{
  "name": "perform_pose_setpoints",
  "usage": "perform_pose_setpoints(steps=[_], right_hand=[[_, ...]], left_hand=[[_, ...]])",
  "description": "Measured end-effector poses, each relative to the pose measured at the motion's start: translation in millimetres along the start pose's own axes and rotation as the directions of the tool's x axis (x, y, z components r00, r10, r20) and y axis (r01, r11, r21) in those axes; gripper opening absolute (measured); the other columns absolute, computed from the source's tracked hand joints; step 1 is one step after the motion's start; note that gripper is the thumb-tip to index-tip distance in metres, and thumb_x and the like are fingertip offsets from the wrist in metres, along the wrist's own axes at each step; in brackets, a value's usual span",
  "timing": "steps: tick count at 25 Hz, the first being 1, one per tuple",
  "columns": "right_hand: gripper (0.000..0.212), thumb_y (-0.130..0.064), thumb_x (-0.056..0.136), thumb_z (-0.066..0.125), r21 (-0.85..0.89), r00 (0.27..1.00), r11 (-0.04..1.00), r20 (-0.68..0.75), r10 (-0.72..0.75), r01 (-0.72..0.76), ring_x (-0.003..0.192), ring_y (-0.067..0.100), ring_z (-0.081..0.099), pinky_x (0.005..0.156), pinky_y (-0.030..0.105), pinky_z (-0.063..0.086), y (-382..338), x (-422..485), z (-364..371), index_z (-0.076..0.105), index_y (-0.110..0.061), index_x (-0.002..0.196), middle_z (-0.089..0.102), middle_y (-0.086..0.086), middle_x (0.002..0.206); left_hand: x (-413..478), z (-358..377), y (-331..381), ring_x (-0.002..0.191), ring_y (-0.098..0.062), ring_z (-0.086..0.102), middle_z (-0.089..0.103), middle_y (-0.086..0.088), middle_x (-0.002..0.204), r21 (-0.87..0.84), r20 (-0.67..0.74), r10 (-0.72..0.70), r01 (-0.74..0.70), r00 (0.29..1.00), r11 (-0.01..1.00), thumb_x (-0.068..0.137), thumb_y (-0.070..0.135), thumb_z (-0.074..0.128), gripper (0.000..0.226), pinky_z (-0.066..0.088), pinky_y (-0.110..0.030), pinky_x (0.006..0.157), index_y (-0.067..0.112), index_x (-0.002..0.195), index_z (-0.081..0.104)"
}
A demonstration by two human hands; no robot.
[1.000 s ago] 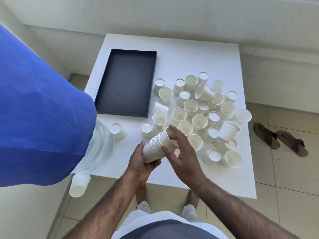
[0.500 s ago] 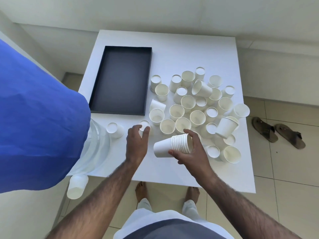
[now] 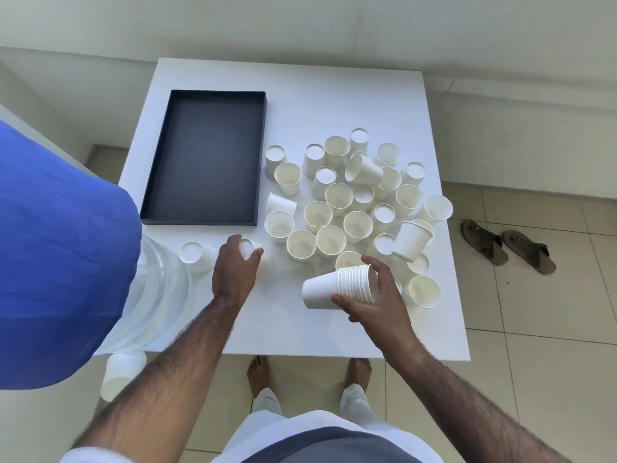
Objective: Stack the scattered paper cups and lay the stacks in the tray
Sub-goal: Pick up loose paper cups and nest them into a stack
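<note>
Right hand (image 3: 374,302) wrapped around a nested stack of cups (image 3: 337,289), held sideways above the white table (image 3: 334,95). Left hand (image 3: 235,267) closed over an upturned cup (image 3: 249,250) near the black tray (image 3: 203,155). Loose cups (image 3: 347,208) clustered right of the tray.

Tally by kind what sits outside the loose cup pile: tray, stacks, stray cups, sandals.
Tray: 1
Cup stack, held in the right hand: 1
Stray cups: 3, namely the gripped cup in the left hand, the neighbour cup and the low cup below the table edge
Sandals: 2
Total: 7
</note>
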State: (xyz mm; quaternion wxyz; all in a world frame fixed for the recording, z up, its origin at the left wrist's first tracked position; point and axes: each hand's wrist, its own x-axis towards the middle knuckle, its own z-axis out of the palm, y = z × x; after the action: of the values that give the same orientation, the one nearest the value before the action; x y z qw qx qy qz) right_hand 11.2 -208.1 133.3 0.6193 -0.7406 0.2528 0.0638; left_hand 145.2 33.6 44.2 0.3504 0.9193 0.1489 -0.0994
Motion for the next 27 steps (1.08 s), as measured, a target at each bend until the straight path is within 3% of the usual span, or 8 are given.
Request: perform_pose_setpoints(steps=[3, 5, 7, 11, 18, 23, 25, 27], right_hand=[[0.080, -0.022, 0.074, 0.092, 0.056, 1.000, 0.998, -0.018, 0.002, -0.001, 0.106, 0.023, 0.065, 0.069, 0.035, 0.063, -6.3, 3.0, -1.4, 0.047, -0.045, 0.135, 0.049, -0.017, 0.132], [0.080, -0.019, 0.075, 0.091, 0.096, 1.000, 0.995, -0.015, -0.003, 0.004, 0.100, 0.020, 0.067, 0.069, 0.036, 0.063, -12.7, 4.0, 0.8, 0.046, -0.042, 0.138, 0.050, -0.020, 0.129], [0.080, -0.019, 0.076, 0.090, 0.112, 1.000, 0.994, 0.004, -0.014, 0.013, 0.096, 0.017, 0.068, 0.070, 0.035, 0.063, -20.3, 3.5, 5.9, 0.046, -0.041, 0.138, 0.049, -0.024, 0.125], [0.079, -0.017, 0.076, 0.090, 0.116, 0.998, 0.992, 0.043, -0.050, 0.045, 0.098, 0.015, 0.066, 0.069, 0.036, 0.063, -28.5, 2.5, 19.5, 0.046, -0.040, 0.138, 0.050, -0.024, 0.121], [0.078, -0.015, 0.077, 0.089, 0.186, 0.990, 0.982, 0.132, -0.043, 0.017, 0.101, 0.020, 0.069, 0.075, 0.045, 0.065, -26.0, 0.4, 40.9, 0.047, -0.040, 0.138, 0.055, -0.001, 0.131], [0.071, -0.007, 0.079, 0.086, 0.325, 0.995, 0.946, 0.092, -0.024, -0.008, 0.100, 0.024, 0.068, 0.073, 0.039, 0.064, -24.0, 8.2, 40.2, 0.052, -0.034, 0.134, 0.053, 0.012, 0.132], [0.071, -0.006, 0.079, 0.086, 0.324, 0.996, 0.946, 0.085, -0.014, -0.014, 0.097, 0.020, 0.068, 0.074, 0.040, 0.064, -22.5, 9.1, 38.7, 0.052, -0.034, 0.134, 0.054, 0.011, 0.130], [0.071, -0.007, 0.079, 0.086, 0.319, 0.997, 0.947, 0.081, -0.006, -0.020, 0.096, 0.019, 0.068, 0.074, 0.042, 0.065, -19.0, 8.9, 36.9, 0.051, -0.036, 0.134, 0.056, 0.009, 0.129]], left_hand=[[-28.1, -22.7, -1.1, 0.113, -0.030, 0.064, 0.064, -0.010, 0.132, -0.393, 0.022, -0.204, 0.196, 0.979, 0.899, 0.099, 0.041, 0.064, 0.044, 0.049, -0.035, 0.088, 0.016, 0.135, 0.057], [-49.3, -36.1, 1.1, 0.098, -0.030, 0.069, 0.065, -0.013, 0.123, -0.674, 0.266, -0.301, 0.400, 0.916, 0.621, 0.103, 0.043, 0.059, 0.037, 0.057, -0.040, 0.084, 0.014, 0.125, 0.060], [-69.1, -45.3, 4.7, 0.092, -0.031, 0.069, 0.064, -0.015, 0.116, -0.741, 0.483, -0.261, 0.549, 0.836, 0.388, 0.103, 0.046, 0.057, 0.038, 0.059, -0.042, 0.084, 0.012, 0.120, 0.061], [-94.0, -43.2, 18.4, 0.094, -0.032, 0.072, 0.066, -0.017, 0.119, -0.731, 0.585, -0.188, 0.614, 0.789, 0.299, 0.101, 0.049, 0.057, 0.049, 0.060, -0.040, 0.084, 0.006, 0.125, 0.063], [-111.5, -43.1, 48.3, 0.091, -0.030, 0.072, 0.069, -0.018, 0.114, -0.730, 0.604, -0.054, 0.580, 0.795, 0.362, 0.102, 0.045, 0.057, 0.048, 0.063, -0.037, 0.083, 0.004, 0.125, 0.066], [-78.3, -42.6, 41.2, 0.094, -0.027, 0.070, 0.072, -0.012, 0.111, -0.577, 0.435, -0.127, 0.384, 0.891, 0.721, 0.103, 0.064, 0.036, 0.059, 0.060, -0.041, 0.084, 0.016, 0.109, 0.070], [-42.6, -42.2, 17.6, 0.108, -0.029, 0.064, 0.066, -0.012, 0.122, -0.120, 0.141, -0.051, 0.068, 0.989, 0.990, 0.100, 0.062, 0.050, 0.056, 0.052, -0.043, 0.091, 0.012, 0.119, 0.067], [-8.2, -44.2, -9.3, 0.118, -0.036, 0.055, 0.056, -0.017, 0.133, 0.423, -0.048, 0.140, -0.107, 0.989, 0.900, 0.094, 0.051, 0.066, 0.061, 0.049, -0.047, 0.096, 0.007, 0.135, 0.057]])
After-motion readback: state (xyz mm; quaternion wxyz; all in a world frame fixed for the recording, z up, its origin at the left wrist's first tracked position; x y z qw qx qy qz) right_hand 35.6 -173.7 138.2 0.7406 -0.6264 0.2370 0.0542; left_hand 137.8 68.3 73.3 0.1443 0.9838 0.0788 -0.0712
